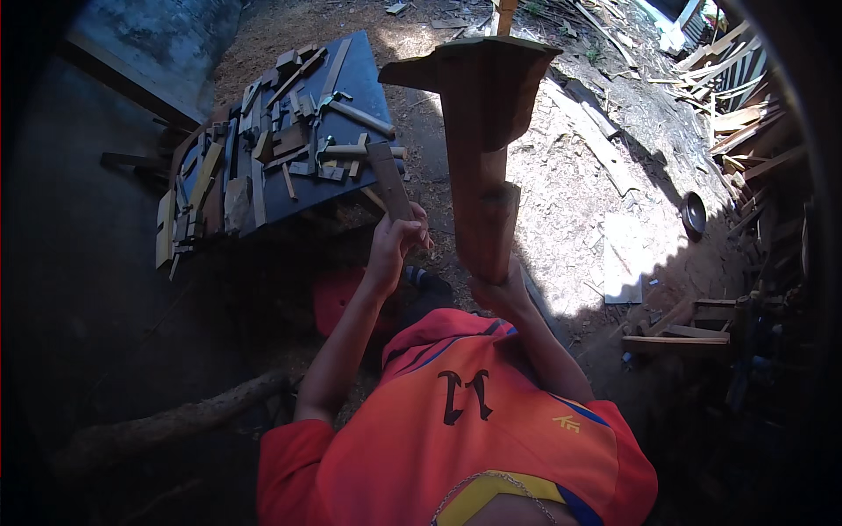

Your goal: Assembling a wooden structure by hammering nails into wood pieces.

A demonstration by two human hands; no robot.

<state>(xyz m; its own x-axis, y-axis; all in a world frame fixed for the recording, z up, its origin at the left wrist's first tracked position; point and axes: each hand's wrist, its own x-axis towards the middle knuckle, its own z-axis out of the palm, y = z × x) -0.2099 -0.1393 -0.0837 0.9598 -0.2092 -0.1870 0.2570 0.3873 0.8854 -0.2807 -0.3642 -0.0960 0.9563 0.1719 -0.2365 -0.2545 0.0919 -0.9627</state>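
My left hand [399, 241] is closed round the lower end of a short, flat wooden board [388, 180], which points up toward the worktable. A tall reddish-brown wooden piece [474, 175] rises in front of me, with a wide, irregular crosspiece at its top. My right hand [498, 291] is at its lower end and seems to grip it; most of those fingers are hidden behind the wood. The two wooden pieces stand apart. Two hammers lie on the worktable's near right part, one claw hammer [360, 118] farther back and another hammer [360, 152] nearer the board.
A dark worktable [373, 66] at the left carries many wood offcuts and tools. Behind it is a wall [167, 53]. At the right are a heap of wood scraps [745, 131], a dark round pan [693, 215] and a wooden frame [675, 337]. A log [184, 412] lies lower left.
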